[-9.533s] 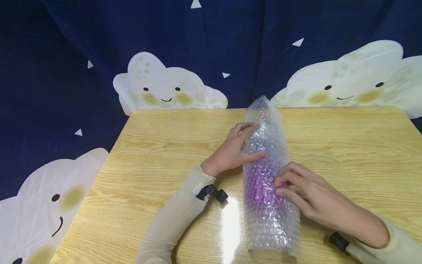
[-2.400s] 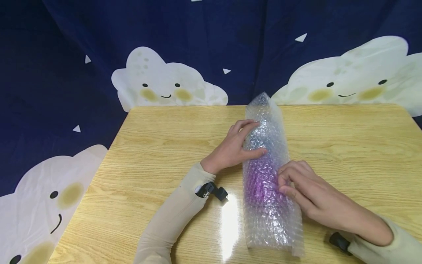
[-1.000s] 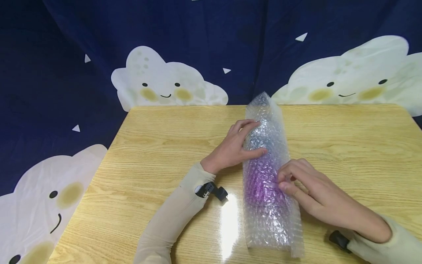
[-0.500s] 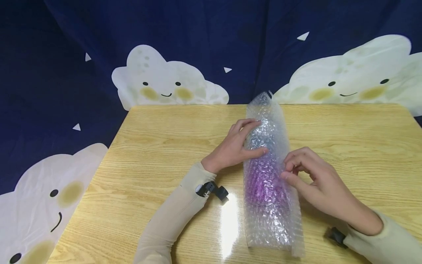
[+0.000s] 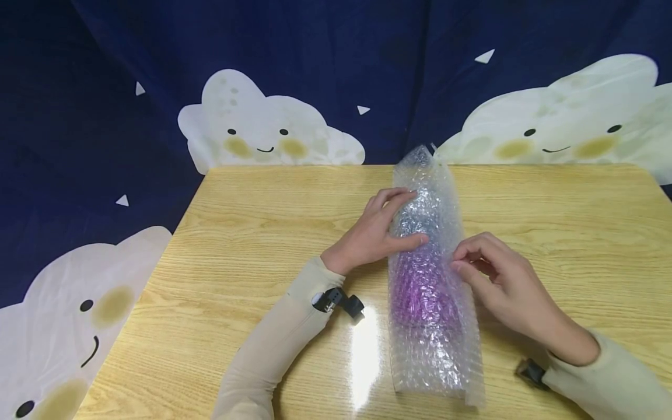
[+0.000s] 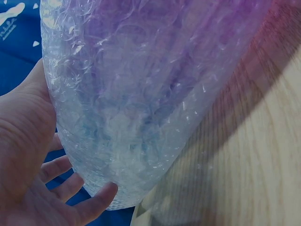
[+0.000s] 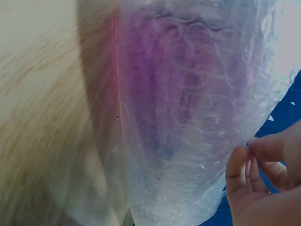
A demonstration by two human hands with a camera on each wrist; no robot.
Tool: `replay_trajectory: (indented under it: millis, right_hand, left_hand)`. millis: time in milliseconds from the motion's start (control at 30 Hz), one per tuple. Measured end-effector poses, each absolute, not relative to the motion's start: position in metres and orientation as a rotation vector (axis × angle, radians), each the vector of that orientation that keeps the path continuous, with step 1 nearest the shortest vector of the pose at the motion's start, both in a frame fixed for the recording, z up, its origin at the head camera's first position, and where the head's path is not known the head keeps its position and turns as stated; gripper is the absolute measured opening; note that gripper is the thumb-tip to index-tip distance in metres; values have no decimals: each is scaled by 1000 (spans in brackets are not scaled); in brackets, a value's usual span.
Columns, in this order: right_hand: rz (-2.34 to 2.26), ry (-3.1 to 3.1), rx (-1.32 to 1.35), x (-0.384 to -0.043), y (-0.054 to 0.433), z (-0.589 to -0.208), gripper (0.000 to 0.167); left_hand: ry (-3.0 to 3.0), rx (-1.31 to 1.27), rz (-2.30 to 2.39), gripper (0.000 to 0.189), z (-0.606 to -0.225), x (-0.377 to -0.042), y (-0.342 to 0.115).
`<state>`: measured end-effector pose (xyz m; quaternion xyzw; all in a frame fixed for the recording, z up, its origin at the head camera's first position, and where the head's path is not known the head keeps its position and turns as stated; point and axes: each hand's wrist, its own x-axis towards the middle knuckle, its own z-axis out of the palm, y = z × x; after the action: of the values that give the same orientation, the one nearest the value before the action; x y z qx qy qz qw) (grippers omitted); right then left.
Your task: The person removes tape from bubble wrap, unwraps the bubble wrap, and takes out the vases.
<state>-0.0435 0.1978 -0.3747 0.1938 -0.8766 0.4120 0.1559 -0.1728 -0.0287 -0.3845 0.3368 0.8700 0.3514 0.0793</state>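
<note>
A long bundle in clear bubble wrap point(image 5: 427, 359) lies lengthwise on the table. Something purple shading to blue point(image 5: 422, 291) shows through the layers; its kind is hidden. My left hand point(image 5: 370, 233) rests on the bundle's upper left part, thumb and fingers spread over the top. In the left wrist view the fingers point(image 6: 94, 202) lie loosely against the wrap's side. On the right, my right hand point(image 5: 506, 283) pinches the edge of the bubble wrap between thumb and fingers. In the right wrist view the thumb and fingertips point(image 7: 239, 162) meet right beside the wrap.
The wooden table point(image 5: 262, 221) extends on both sides of the bundle. Behind it hangs a dark blue curtain point(image 5: 294, 46) with smiling clouds. A small black camera point(image 5: 341, 303) sits on the left sleeve, another black device point(image 5: 532, 373) by the right.
My right hand has moved up along the wrap's right edge, away from me. The left hand stays in place on the bundle. The wrap's far right edge sits slightly farther out.
</note>
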Motion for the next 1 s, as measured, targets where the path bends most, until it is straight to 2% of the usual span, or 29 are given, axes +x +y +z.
replay_trajectory:
  millis: [233, 1000]
  right_hand:
    - [1151, -2504, 527, -47, 199, -378, 34]
    - [1075, -2574, 476, -49, 202, -383, 27]
  left_hand:
    - [2601, 1006, 1058, 87, -384, -173, -28]
    - [2617, 1021, 1059, 86, -386, -173, -28]
